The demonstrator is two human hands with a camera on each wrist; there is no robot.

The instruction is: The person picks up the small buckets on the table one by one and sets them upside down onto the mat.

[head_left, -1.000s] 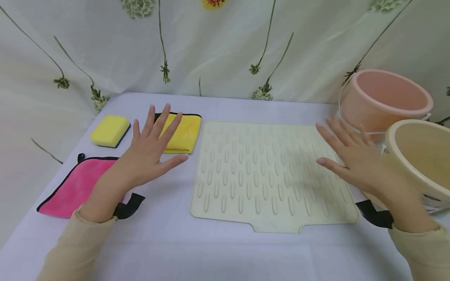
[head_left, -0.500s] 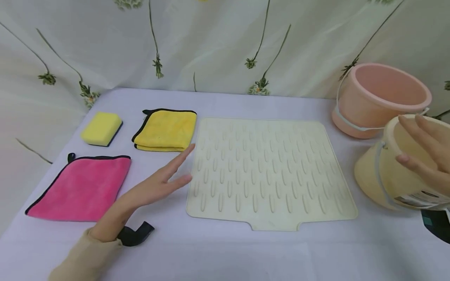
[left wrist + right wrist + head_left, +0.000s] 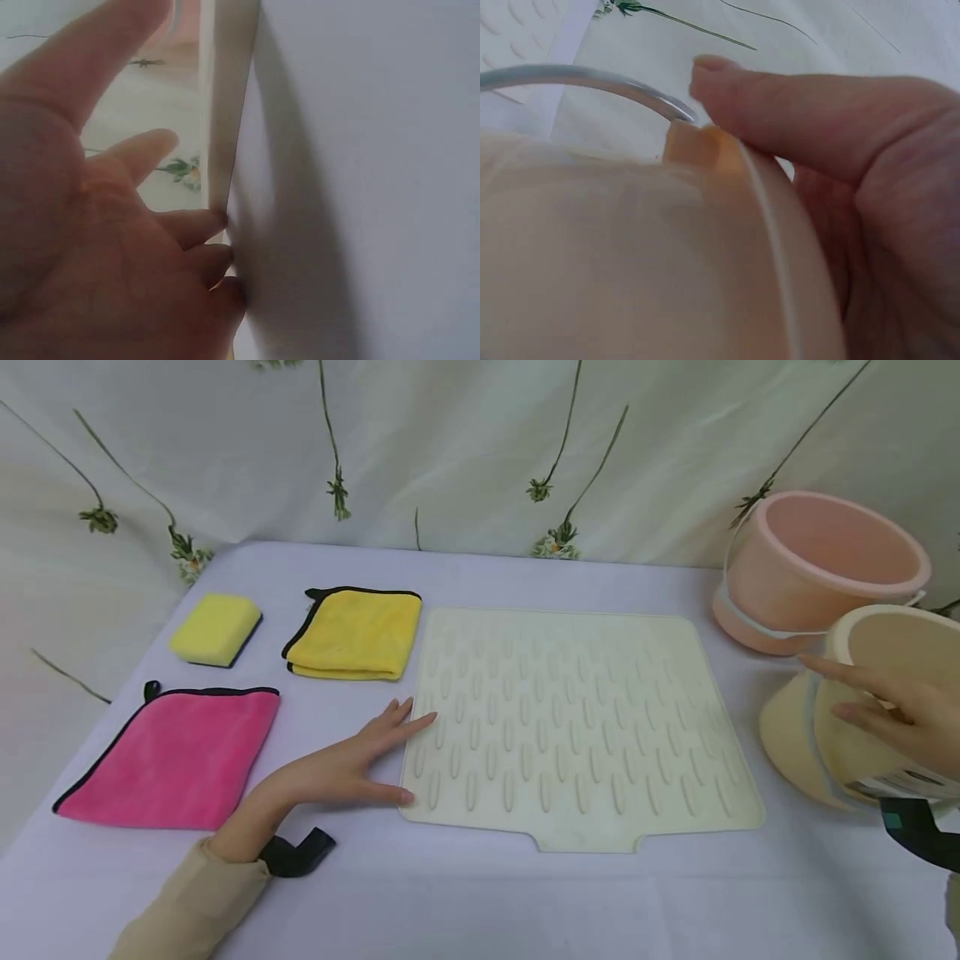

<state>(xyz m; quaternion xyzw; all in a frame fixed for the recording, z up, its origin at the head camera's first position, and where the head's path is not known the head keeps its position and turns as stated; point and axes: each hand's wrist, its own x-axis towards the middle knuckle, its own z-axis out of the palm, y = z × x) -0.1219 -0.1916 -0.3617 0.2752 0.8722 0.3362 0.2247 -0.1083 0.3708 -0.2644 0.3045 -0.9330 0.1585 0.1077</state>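
"Along the left side of the pale ribbed mat (image 3: 577, 727), how does the left hand (image 3: 345, 770) lie?"

"Fingers splayed, thumb well apart from them, tips at the mat's edge, the thumb by its near corner. It grips nothing. I'd guess the spread is there to steady the sheet."

"And the right hand (image 3: 918, 714)?"

"Off at the cream bucket (image 3: 787, 739), in front of its wall near the rim. The index finger is stretched out with a gap to the thumb. The other fingers are hidden, so I can't tell whether they touch the bucket."

"The right wrist view has the thumb close to a rim."

"On it or just beside it; I can't say which."

"Why put the mat there?"

"It lies flat on the tabletop (image 3: 450, 910), tab towards the person, probably to be within reach of both arms."

"The rest?"

"The yellow sponge (image 3: 212, 628), dark layer down, is at the back left, the folded yellow cloth (image 3: 356, 635) beside it, the pink cloth (image 3: 176, 760) nearer. The pink bucket (image 3: 776, 593) is behind the cream one. Both handles hang down, which seems to leave the mouths unobstructed."
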